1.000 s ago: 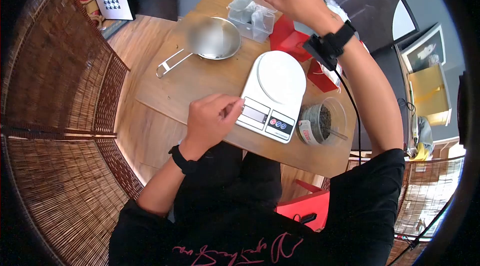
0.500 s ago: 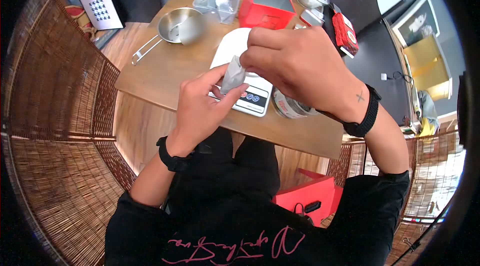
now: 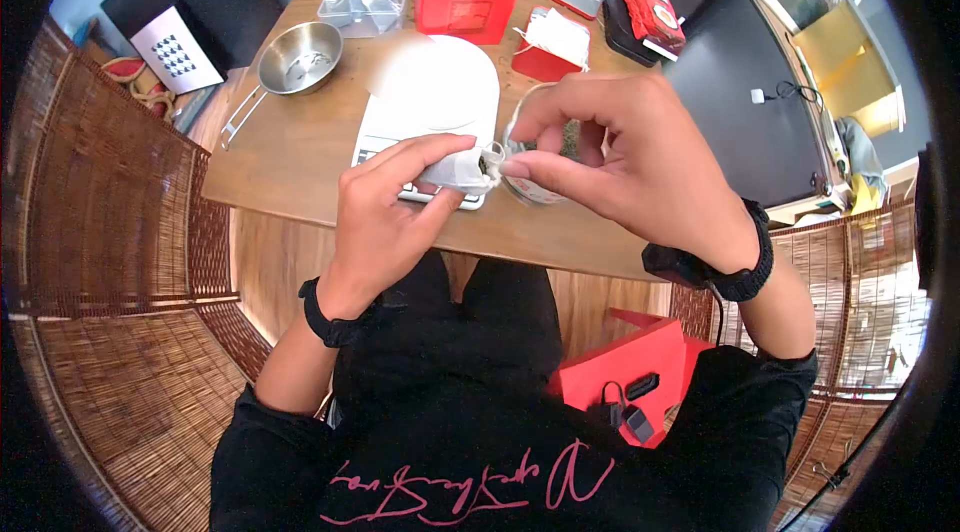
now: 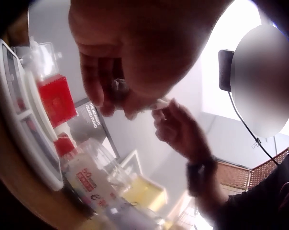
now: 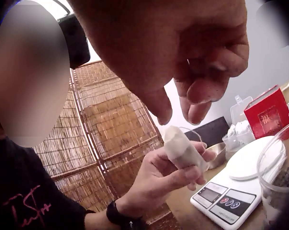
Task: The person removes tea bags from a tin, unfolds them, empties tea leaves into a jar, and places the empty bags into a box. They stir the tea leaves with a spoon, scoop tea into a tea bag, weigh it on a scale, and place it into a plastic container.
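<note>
My left hand grips a small white drawstring tea bag between thumb and fingers, over the front of the kitchen scale. The bag's mouth points right in the head view, with dark filling inside and a loop of string at the opening. Close to that mouth is the thumb of my right hand, whose fingers arch above it. In the right wrist view the right thumb and fingers stand apart over the end of the bag. A clear jar of dark dry leaves stands beside the scale, partly hidden behind my right hand.
A steel pan with a long handle stands at the left. Along the back are a clear plastic box of white bags, an open red box and a smaller red box. A red bag sits below the table edge.
My right hand took a white tea bag from the plastic box and brought it to my left hand above the scale. Now the left hand holds it and the right fingers have spread apart.
</note>
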### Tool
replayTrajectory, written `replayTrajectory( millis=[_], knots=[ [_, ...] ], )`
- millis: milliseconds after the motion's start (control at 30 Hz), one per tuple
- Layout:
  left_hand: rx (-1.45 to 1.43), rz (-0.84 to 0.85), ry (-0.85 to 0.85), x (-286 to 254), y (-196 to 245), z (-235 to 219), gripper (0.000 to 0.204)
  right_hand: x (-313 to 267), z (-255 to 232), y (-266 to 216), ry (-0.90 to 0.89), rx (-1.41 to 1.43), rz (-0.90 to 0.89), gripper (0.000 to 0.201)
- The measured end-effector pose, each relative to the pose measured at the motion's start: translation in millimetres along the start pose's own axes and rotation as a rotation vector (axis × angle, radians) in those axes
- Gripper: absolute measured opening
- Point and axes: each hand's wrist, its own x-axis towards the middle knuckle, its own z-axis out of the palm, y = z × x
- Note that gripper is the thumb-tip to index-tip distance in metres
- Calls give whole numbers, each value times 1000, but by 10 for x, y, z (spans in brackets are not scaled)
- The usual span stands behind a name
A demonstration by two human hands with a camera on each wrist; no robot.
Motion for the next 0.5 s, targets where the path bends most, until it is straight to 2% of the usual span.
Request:
replayTrajectory(
  millis=[33,100,233,300,333,400,433,467,500],
  knots=[
    [-4,3,-10,7,14,26,43,-33,9,48,6,0,9,19],
    [32,42,-18,17,31,69,43,-81,69,181,-27,23,-110,13],
    [49,68,-72,33,25,120,49,-116,87,237,-27,92,-94,11],
    [28,51,18,48,77,173,47,-118,61,186,-56,141,39,15],
    [28,50,17,52,129,169,47,-120,65,176,-56,143,39,15],
    [4,-126,144,60,255,160,38,-131,72,170,-12,197,139,15],
    [-65,-152,248,70,282,207,19,-134,70,171,-12,199,140,15],
    [-62,-153,247,60,301,173,19,-133,71,173,-3,208,145,15],
    [-104,-218,127,32,336,108,12,-132,78,171,5,219,149,15]
  ],
)
